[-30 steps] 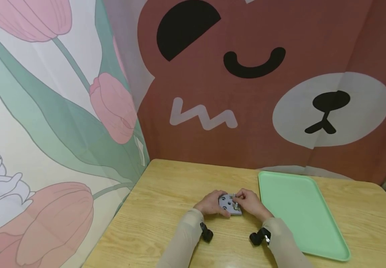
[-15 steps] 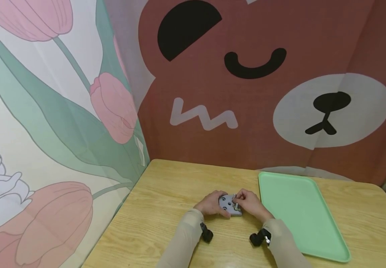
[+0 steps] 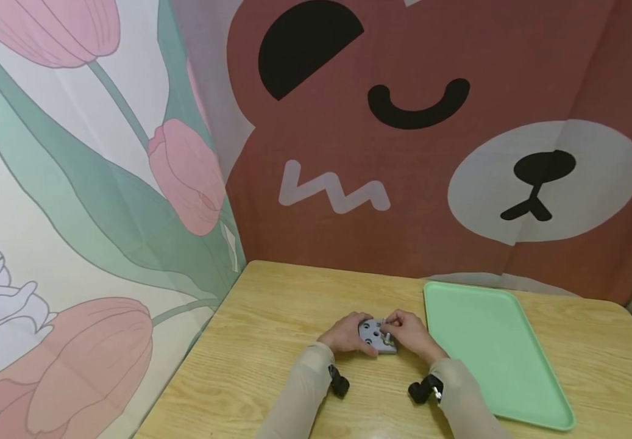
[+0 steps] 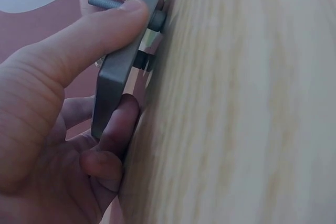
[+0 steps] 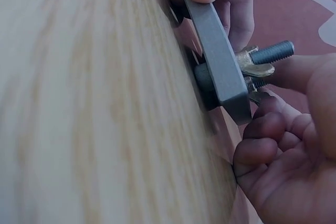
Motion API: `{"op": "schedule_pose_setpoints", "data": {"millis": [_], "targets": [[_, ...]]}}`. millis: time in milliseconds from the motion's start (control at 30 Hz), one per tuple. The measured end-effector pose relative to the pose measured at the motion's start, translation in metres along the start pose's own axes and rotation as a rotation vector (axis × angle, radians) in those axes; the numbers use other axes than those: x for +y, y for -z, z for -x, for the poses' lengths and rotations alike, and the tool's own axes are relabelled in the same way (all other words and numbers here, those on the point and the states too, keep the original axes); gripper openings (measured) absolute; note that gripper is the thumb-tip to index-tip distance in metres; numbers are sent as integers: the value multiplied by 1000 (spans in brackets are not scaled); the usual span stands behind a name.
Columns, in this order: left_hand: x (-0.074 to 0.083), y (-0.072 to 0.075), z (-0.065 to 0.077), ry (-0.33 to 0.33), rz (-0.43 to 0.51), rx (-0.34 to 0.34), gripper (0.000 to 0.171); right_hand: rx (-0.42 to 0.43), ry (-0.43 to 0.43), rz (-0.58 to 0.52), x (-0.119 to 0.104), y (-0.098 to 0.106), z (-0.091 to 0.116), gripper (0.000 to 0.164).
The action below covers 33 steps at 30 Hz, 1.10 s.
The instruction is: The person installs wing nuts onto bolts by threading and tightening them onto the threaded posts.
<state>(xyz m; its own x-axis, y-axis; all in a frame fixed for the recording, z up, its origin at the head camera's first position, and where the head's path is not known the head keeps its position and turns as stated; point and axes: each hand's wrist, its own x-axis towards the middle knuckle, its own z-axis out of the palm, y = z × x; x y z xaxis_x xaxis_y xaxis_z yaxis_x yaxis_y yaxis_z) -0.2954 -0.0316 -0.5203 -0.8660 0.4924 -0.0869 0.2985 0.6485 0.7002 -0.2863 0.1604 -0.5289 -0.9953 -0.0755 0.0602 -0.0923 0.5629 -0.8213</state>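
Note:
A grey metal plate with several round holes is held just over the table. My left hand grips its left side, thumb along the near edge and fingers beneath. Two threaded bolts rise through the plate's right part, their dark heads showing below it. On the nearer bolt sits a brass-coloured wing nut. My right hand pinches the wing nut on the farther bolt, partly hidden by the fingertips. In the left wrist view, a bolt sticks out past the left thumb.
A light green tray lies right of the hands, with the right forearm over its near left edge. The wooden table ends at a printed curtain behind. Black wrist cameras are strapped to both sleeves.

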Motion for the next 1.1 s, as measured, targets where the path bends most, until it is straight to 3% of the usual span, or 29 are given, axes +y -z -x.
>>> {"op": "schedule_pose_setpoints", "data": {"millis": [333, 600, 933, 1100], "targets": [[1, 0, 1, 9, 16, 0, 79, 15, 2, 10, 1, 2, 0, 11], [1, -1, 0, 18, 19, 3, 80, -1, -55, -43, -1, 3, 0, 17], [-1, -1, -2, 11, 13, 4, 80, 17, -21, -32, 1, 1, -1, 8], [-1, -1, -2, 16, 9, 0, 81, -11, 11, -31, 2, 1, -1, 25]]}}
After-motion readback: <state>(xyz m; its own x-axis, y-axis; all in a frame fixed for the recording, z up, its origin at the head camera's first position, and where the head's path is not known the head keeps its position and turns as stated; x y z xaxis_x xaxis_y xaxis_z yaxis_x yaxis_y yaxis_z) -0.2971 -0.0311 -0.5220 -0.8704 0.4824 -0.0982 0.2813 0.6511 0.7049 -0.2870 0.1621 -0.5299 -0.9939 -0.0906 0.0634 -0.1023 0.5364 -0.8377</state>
